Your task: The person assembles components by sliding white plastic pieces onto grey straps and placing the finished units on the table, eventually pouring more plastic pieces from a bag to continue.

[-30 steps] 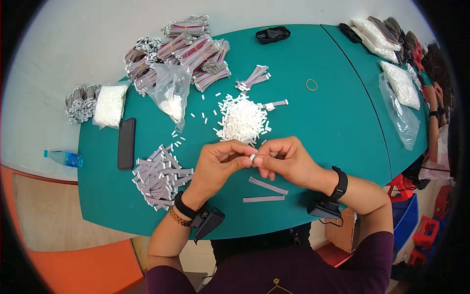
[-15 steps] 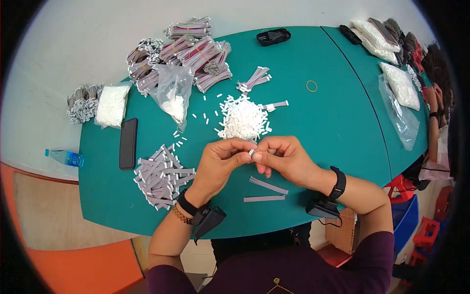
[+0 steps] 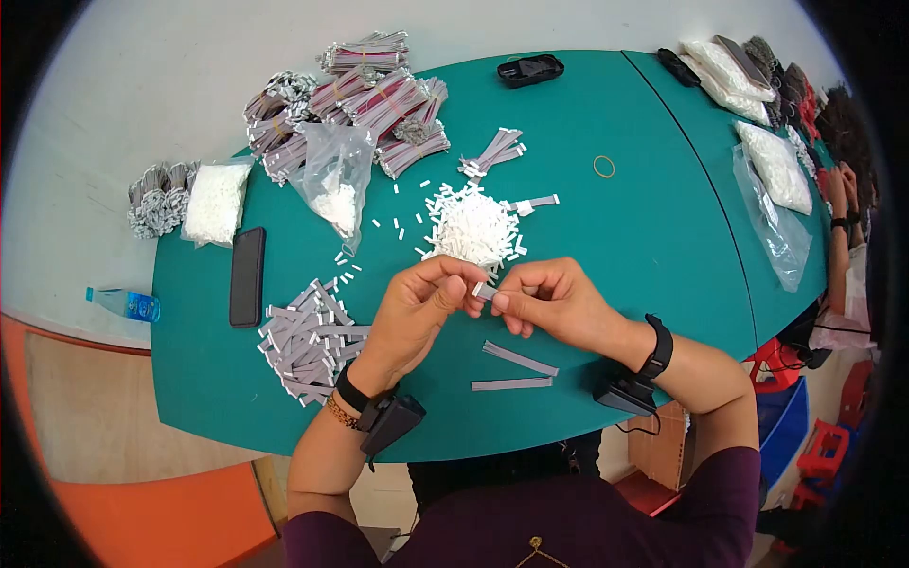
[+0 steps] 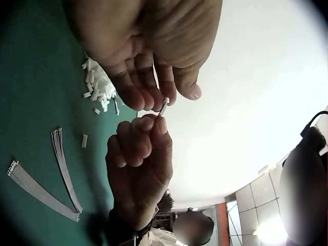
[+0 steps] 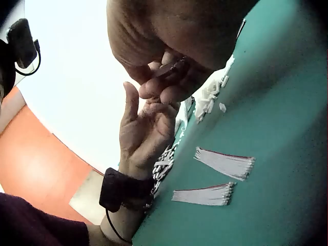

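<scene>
Phone (image 3: 247,278) left of cable pile (image 3: 305,343)

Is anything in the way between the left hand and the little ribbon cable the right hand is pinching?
No, nothing visible. The left hand has its fingertips right at the white end of the ribbon cable, pinched by the right hand.

Workshop-type room, small-parts handwork. Green table (image 3: 625,246): loose heap of white connectors (image 3: 473,227), pile of grey cables (image 3: 308,341), banded bundles (image 3: 379,99) at far edge, bags (image 3: 216,203) of more white pieces. Second worker's arms (image 3: 839,227) at right side. Red stools (image 3: 825,447), blue bin (image 3: 784,426), cardboard box (image 3: 661,445) below. Plain pale wall (image 3: 208,47).
</scene>
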Motion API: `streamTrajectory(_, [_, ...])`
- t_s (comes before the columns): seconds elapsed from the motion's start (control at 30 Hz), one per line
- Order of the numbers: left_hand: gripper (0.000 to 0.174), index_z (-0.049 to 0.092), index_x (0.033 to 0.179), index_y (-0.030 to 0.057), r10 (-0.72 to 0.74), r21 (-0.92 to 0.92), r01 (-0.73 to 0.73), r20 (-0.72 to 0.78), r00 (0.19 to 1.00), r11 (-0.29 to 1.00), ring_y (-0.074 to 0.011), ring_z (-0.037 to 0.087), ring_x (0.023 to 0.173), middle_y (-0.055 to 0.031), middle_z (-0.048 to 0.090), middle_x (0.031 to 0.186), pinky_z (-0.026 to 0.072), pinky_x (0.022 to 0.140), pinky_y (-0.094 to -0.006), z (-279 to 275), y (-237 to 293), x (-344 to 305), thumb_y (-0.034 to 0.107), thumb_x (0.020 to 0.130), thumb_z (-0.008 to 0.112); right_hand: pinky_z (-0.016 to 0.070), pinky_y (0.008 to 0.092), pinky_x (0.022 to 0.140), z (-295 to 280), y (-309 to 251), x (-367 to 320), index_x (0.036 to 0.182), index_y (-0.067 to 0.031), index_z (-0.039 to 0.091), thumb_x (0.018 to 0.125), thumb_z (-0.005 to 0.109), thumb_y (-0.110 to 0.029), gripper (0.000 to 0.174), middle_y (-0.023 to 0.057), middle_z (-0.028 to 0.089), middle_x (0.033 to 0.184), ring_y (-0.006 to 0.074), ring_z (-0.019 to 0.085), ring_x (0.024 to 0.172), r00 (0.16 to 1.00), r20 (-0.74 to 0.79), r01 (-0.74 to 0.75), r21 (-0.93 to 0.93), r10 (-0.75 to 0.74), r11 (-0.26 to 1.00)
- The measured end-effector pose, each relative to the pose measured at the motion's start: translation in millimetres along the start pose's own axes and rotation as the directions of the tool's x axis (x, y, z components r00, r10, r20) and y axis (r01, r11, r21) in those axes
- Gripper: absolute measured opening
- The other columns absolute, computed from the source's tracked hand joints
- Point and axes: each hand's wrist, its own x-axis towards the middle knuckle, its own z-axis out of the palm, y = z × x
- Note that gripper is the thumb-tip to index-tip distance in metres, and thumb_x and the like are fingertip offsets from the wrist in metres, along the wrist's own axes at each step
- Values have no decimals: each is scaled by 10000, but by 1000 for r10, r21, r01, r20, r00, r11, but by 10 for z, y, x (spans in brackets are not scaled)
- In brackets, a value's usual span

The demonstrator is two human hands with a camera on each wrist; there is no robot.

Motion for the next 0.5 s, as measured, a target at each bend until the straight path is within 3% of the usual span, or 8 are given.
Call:
streamTrajectory(0.17, [150,599,954,5,18,182,-17,-3,1000,983,-86,555,731,-38,619,852,450,683,-206,6,16,-6,88,842,656,360,190,479,19,19,-11,789,-27,615,897,588,-151,166,-18,566,628,21,467,544,1000,11,9,-60,-8,998])
streamTrajectory(0.27, [135,581,941,0,82,272,-57,-82,993,960,-96,563,724,-41,612,831,455,664,-219,32,28,-10,52,835,646,350,198,476,37,54,-16,769,-32,608,891,596,-137,161,-25,559,621,21,461,547,998,-1,60,-124,-60,990])
streamTrajectory(0.47, [141,601,945,-15,162,258,-114,-172,972,959,-96,569,730,-51,626,834,462,668,-223,14,16,1,36,825,653,395,187,521,-41,-4,29,827,-28,634,870,623,-120,101,-3,600,666,34,505,582,991,-123,38,-113,-52,993])
streamTrajectory(0.5, [144,604,947,-17,151,260,-105,-164,975,960,-98,574,733,-53,629,833,465,672,-222,-1,11,5,33,822,656,406,187,532,-59,-18,35,840,-27,636,866,626,-114,91,7,609,681,40,517,590,987,-149,50,-42,-56,998])
